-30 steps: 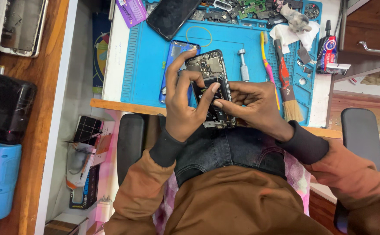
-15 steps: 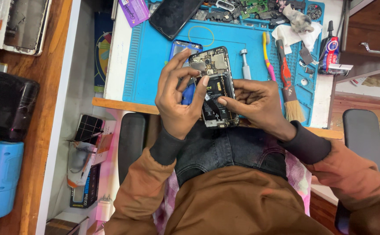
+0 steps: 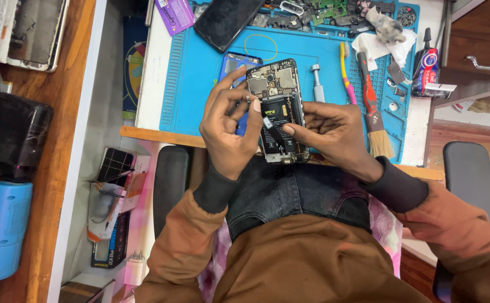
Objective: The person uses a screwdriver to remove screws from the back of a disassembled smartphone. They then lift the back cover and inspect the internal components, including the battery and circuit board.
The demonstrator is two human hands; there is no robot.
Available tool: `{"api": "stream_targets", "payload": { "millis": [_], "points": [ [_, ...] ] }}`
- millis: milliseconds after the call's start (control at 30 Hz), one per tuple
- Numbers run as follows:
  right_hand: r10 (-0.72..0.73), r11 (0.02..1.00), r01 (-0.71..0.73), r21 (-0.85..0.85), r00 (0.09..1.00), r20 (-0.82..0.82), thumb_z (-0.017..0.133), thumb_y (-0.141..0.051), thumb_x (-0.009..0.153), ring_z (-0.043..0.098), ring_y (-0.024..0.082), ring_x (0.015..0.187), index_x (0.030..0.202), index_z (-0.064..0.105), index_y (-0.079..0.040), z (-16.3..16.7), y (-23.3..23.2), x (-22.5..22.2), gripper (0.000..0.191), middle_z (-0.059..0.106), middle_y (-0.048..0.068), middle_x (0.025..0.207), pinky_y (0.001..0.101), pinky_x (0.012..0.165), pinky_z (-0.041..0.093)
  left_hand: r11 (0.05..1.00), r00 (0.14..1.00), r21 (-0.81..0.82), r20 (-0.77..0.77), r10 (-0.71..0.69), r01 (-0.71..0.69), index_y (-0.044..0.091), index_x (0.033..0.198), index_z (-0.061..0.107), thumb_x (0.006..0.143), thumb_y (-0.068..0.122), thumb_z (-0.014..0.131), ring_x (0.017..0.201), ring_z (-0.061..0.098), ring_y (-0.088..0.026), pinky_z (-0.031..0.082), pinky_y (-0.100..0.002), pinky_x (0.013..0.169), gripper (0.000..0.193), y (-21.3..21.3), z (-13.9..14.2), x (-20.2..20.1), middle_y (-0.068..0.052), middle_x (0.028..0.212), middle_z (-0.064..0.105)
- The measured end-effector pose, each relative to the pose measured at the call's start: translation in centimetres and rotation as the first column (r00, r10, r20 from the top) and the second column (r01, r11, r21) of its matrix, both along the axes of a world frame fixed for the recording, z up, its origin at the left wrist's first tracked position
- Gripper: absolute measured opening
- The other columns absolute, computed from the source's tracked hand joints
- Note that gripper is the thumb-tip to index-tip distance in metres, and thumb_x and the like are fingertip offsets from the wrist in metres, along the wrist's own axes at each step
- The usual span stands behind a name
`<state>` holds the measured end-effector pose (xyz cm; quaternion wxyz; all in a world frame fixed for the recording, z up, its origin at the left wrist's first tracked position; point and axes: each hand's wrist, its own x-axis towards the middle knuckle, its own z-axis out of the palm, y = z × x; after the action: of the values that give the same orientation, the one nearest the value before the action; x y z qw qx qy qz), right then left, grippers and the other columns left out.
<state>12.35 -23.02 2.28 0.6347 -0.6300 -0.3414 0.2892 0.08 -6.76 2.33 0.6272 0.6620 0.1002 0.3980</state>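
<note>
Head view: I see one opened phone (image 3: 277, 112), back cover off, battery and board showing, long axis running away from the body, camera end toward the blue mat (image 3: 200, 84) on the counter (image 3: 149, 78). Left hand (image 3: 228, 132) grips its left edge, fingertips pinching a tiny part, can't tell what. Right hand (image 3: 329, 132) clasps the right edge, thumb on the battery. Mat's top tray slots hold loose boards and small parts. Also on the mat: 1 dark phone (image 3: 228, 19), 1 brush (image 3: 375, 118), 1 yellow-pink toothbrush (image 3: 347, 73).
</note>
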Motion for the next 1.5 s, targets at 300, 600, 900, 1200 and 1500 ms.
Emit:
{"api": "stream_targets", "payload": {
  "millis": [300, 600, 900, 1200, 1500],
  "points": [
    [-0.036, 0.997, 0.038, -0.06, 0.998, 0.043, 0.08, -0.002, 0.091, 0.065, 0.002, 0.075, 0.123, 0.072, 0.007, -0.13, -0.1, 0.07, 0.034, 0.076, 0.006, 0.092, 0.0149, 0.061, 0.051, 0.993, 0.999, -0.108, 0.002, -0.048, 0.048, -0.007, 0.111, 0.059, 0.101, -0.001, 0.065, 0.126, 0.066, -0.022, 0.063, -0.036, 0.105, 0.013, 0.17, -0.27, 0.14, -0.022, 0.152, 0.05],
    [-0.032, 0.999, 0.034, -0.032, 0.998, 0.052, 0.08, -0.002, 0.091, 0.067, 0.002, 0.079, 0.123, 0.071, 0.007, -0.17, 0.04, 0.11, 0.035, 0.077, 0.006, 0.095, 0.015, 0.066, 0.055, 0.994, 1.0, -0.102, 0.005, -0.031, 0.031, -0.006, 0.105, 0.06, 0.1, -0.005, 0.065, 0.13, 0.066, -0.026, 0.063, -0.037, 0.107, 0.008, 0.22, -0.39, 0.15, -0.022, 0.15, 0.053],
    [-0.039, 0.998, 0.043, -0.049, 0.996, 0.079, 0.081, -0.003, 0.091, 0.065, 0.001, 0.073, 0.121, 0.072, 0.007, -0.37, -0.05, 0.24, 0.033, 0.075, 0.005, 0.088, 0.0143, 0.059, 0.05, 0.993, 0.999, -0.114, -0.006, -0.034, 0.033, -0.005, 0.101, 0.059, 0.101, -0.002, 0.066, 0.13, 0.065, -0.029, 0.064, -0.039, 0.106, 0.007, 0.32, -0.82, 0.13, -0.023, 0.151, 0.052],
    [-0.036, 0.999, 0.036, -0.034, 0.999, 0.019, 0.08, -0.001, 0.091, 0.067, 0.003, 0.077, 0.123, 0.071, 0.008, -0.44, 0.0, 0.19, 0.034, 0.076, 0.008, 0.093, 0.0157, 0.063, 0.053, 0.991, 0.999, -0.128, 0.024, -0.043, 0.045, -0.004, 0.1, 0.057, 0.103, 0.003, 0.066, 0.129, 0.065, -0.026, 0.064, -0.039, 0.106, 0.012, 0.26, -0.89, 0.1, -0.023, 0.151, 0.052],
    [-0.043, 0.998, 0.045, -0.042, 0.998, 0.052, 0.08, -0.001, 0.091, 0.068, 0.004, 0.078, 0.124, 0.071, 0.008, -0.7, -0.14, 0.35, 0.035, 0.075, 0.008, 0.092, 0.0163, 0.065, 0.054, 0.988, 0.997, -0.14, 0.038, -0.06, 0.065, -0.003, 0.099, 0.056, 0.104, 0.005, 0.066, 0.126, 0.066, -0.025, 0.066, -0.037, 0.1, 0.014, 0.35, -0.98, 0.33, -0.024, 0.151, 0.052]
  ]
}}
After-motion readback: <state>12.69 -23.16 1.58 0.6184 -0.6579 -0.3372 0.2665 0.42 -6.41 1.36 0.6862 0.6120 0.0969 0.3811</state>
